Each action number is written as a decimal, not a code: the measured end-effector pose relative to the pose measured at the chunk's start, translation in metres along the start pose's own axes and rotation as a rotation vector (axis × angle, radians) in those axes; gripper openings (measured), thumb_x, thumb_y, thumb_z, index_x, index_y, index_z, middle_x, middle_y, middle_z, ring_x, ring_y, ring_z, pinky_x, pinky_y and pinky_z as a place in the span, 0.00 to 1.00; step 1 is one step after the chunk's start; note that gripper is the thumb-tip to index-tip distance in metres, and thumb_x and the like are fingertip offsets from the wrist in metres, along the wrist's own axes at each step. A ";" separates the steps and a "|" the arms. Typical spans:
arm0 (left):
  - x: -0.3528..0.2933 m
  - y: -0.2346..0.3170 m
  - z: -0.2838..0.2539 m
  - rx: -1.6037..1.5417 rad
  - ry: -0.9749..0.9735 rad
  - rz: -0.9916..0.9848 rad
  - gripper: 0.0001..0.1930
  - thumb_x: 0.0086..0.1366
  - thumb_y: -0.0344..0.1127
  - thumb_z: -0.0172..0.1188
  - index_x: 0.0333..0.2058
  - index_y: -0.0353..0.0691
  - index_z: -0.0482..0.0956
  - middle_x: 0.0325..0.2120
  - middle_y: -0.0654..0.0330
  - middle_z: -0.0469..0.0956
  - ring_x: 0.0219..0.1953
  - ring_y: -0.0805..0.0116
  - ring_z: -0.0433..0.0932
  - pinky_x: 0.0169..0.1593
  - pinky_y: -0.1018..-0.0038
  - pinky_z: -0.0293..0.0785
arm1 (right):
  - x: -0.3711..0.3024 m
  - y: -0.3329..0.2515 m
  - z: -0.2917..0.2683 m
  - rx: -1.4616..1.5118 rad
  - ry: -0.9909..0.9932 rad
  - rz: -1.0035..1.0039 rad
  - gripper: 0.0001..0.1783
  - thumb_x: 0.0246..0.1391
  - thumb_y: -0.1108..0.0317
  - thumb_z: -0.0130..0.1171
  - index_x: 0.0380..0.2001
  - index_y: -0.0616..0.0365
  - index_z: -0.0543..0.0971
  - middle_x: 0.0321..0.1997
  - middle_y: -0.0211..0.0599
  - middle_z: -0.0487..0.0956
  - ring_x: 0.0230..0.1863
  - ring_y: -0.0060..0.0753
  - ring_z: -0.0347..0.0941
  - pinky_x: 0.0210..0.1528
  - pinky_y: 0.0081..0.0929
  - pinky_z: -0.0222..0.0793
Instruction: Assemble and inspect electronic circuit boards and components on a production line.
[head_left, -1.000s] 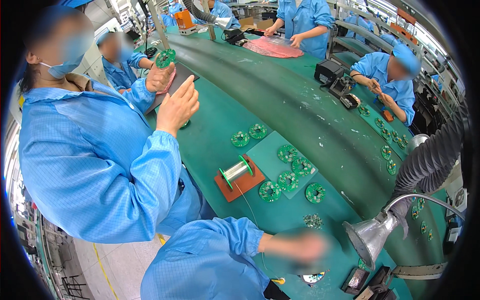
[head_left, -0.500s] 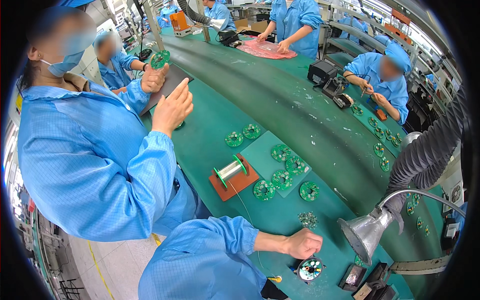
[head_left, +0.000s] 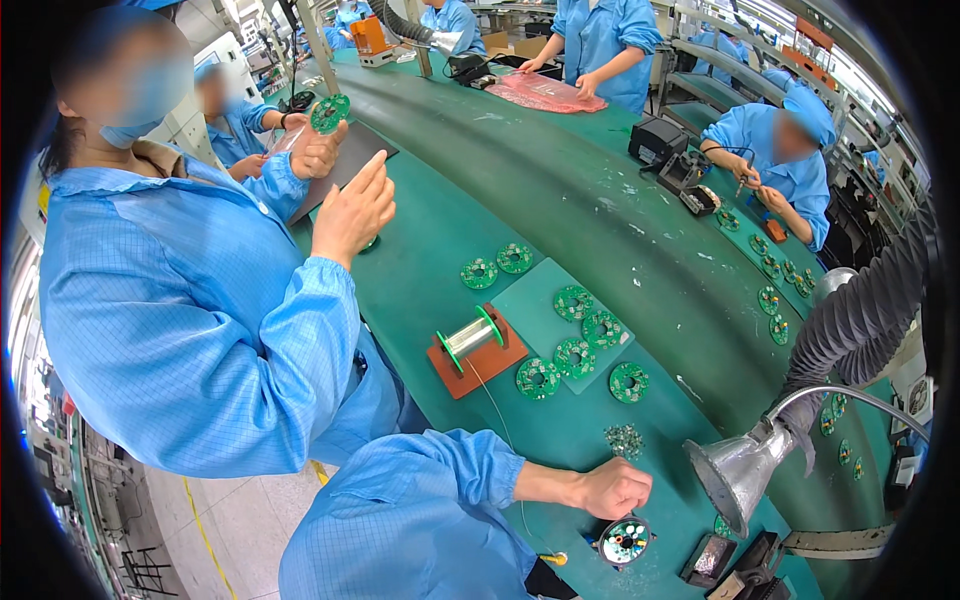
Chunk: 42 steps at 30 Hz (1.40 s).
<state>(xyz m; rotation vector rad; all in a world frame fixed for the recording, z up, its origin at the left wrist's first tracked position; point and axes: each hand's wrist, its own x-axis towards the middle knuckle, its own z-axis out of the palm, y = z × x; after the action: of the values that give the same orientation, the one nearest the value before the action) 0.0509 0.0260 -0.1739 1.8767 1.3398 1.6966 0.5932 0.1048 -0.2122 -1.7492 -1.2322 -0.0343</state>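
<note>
My left hand (head_left: 615, 488) reaches in from the lower edge in a blue sleeve, its fingers curled closed. Whatever they may pinch is hidden beneath them. Just below it sits a round dark holder (head_left: 599, 548) with a circuit board (head_left: 626, 541) carrying white, red and dark components. A small heap of tiny metallic parts (head_left: 624, 441) lies beyond my hand. From a solder wire spool (head_left: 470, 338) with green flanges, on a reddish-brown block (head_left: 503, 355), a thin wire runs toward my sleeve. A yellow-tipped piece (head_left: 557, 559) shows by my forearm. My right hand is out of view.
Several ring-shaped green boards (head_left: 574, 357) lie on and around a green mat (head_left: 540, 290). A metal fume hood (head_left: 735, 470) on a ribbed hose and small dark boxes (head_left: 708, 558) stand right. At left a co-worker's hand (head_left: 318, 150) holds up a green board (head_left: 329, 114).
The whole view has shifted slightly, so things appear a little farther right. My left hand stays closed by the holder. The co-worker's board is still held up.
</note>
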 end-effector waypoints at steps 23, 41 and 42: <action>0.004 -0.001 -0.012 0.004 -0.048 0.019 0.08 0.45 0.18 0.52 0.20 0.39 0.77 0.23 0.58 0.78 0.19 0.62 0.76 0.22 0.70 0.72 | -0.023 -0.023 -0.030 0.185 0.088 0.127 0.22 0.59 0.62 0.62 0.54 0.59 0.75 0.41 0.36 0.78 0.37 0.25 0.73 0.38 0.24 0.74; 0.008 0.068 -0.096 0.087 0.008 -0.073 0.11 0.47 0.15 0.52 0.28 0.31 0.80 0.28 0.52 0.79 0.23 0.65 0.77 0.25 0.75 0.71 | -0.177 -0.265 -0.014 0.752 -0.454 -0.441 0.09 0.58 0.74 0.53 0.41 0.66 0.74 0.28 0.37 0.72 0.26 0.23 0.65 0.29 0.20 0.61; 0.001 0.065 -0.100 0.088 0.008 -0.066 0.11 0.47 0.15 0.52 0.28 0.31 0.80 0.28 0.52 0.79 0.23 0.65 0.77 0.25 0.75 0.71 | -0.176 -0.268 -0.011 0.756 -0.448 -0.443 0.09 0.58 0.74 0.53 0.41 0.66 0.74 0.28 0.37 0.72 0.26 0.23 0.65 0.29 0.20 0.61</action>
<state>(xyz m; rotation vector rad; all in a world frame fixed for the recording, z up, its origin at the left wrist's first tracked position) -0.0100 -0.0444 -0.0984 1.8526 1.4855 1.6393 0.3142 -0.0207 -0.1147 -0.8284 -1.6562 0.5234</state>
